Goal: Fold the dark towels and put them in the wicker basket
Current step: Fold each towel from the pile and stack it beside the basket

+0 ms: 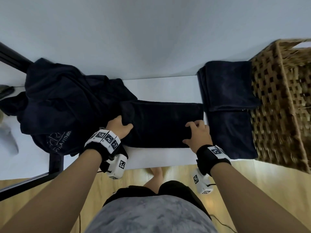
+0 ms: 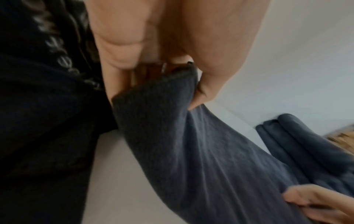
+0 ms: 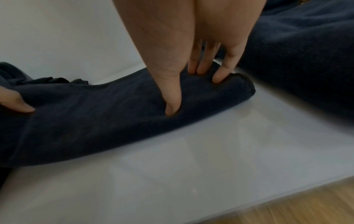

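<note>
Towel, folded into a long strip, is laid on the table beside the wicker basket. Its far end is gripped by the left hand; straight fingers of the right hand are pressed flat near the basket-side end.

We are standing at a white table that is running from left to right in front of us, with its far edge lying against a pale wall. A black frame bar is crossing the table's far left corner, and a black leg is dropping from its near edge. Below that near edge, light wooden flooring is showing. We are wearing a mottled grey shirt and black shorts.
</note>
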`<state>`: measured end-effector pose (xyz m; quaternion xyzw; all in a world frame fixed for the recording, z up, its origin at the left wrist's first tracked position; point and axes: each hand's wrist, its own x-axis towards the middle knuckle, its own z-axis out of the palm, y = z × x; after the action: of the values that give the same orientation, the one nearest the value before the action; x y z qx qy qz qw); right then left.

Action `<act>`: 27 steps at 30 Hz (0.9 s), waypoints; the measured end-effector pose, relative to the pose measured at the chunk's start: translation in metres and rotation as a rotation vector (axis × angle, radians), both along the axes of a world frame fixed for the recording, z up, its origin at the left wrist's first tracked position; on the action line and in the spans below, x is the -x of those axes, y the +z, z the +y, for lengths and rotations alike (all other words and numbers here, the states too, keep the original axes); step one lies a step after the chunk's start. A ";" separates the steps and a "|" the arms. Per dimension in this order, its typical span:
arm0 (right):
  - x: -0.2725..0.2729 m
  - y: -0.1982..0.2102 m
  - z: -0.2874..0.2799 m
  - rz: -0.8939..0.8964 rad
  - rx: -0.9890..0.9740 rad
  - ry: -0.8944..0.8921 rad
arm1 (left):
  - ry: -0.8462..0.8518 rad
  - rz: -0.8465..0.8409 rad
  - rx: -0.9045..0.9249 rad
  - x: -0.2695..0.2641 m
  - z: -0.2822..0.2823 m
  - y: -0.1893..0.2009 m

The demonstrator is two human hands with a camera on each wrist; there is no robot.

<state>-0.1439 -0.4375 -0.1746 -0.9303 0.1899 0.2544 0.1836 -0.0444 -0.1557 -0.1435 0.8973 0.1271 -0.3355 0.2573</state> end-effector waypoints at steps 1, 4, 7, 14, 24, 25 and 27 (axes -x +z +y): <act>0.000 0.001 0.004 0.015 -0.019 0.000 | -0.017 -0.034 -0.005 0.004 0.000 0.006; 0.001 0.003 0.025 0.031 -0.107 0.003 | -0.086 -0.159 0.010 0.019 -0.002 0.024; 0.002 0.003 0.049 0.027 -0.178 0.047 | -0.131 -0.235 0.041 0.034 -0.016 0.042; -0.011 0.028 0.089 0.049 -0.802 -0.436 | -0.270 -0.224 0.099 0.064 -0.074 0.050; -0.002 0.016 0.078 0.049 -0.843 -0.646 | -0.197 -0.073 0.317 0.072 -0.062 0.028; 0.000 0.015 0.077 0.054 -0.842 -0.645 | -0.181 -0.110 0.288 0.069 -0.056 0.025; 0.003 0.012 0.074 0.041 -0.843 -0.646 | -0.201 -0.209 0.168 0.061 -0.042 0.016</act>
<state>-0.1471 -0.3639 -0.1626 -0.6648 0.3514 0.2572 0.6070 -0.1054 -0.1978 -0.1274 0.9108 -0.0195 -0.2738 0.3084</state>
